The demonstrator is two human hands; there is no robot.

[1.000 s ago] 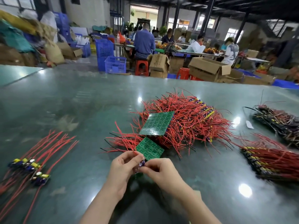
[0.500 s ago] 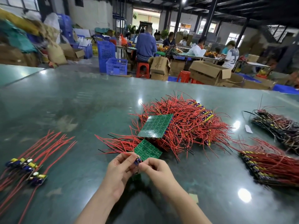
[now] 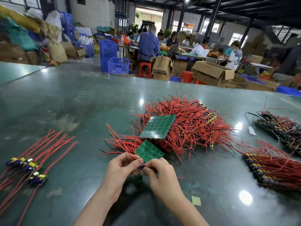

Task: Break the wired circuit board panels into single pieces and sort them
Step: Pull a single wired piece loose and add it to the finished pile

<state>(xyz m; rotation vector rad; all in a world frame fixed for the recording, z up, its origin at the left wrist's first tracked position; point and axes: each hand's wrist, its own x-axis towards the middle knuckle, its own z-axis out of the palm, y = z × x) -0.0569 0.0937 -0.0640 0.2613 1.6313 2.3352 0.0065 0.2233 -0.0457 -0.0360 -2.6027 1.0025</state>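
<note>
Head view: we've got both hands at the near middle of the green surface. Left hand and right hand each have fingers curled in, pinching opposite sides of a small wired circuit board panel, green solder side up, red wires fanning off to the left. A blue capacitor shows right between our fingertips.

Handling, as we judge it: panel is light, thin, stiff and prob. snaps clean along its score lines; the wires are floppy and tangle easily. Best hold is on bare board edges either side of the break line, not on the components or solder joints, which look fragile.

Around us: a big heap of unbroken panels just behind, w/ one full green panel lying on top. Sorted single pieces lie well apart to the left; two more wired stacks to the right. A small yellow scrap sits near our right wrist. Loose wires from the heap touch our panel's wires and could snag. Other people work at tables far behind.
</note>
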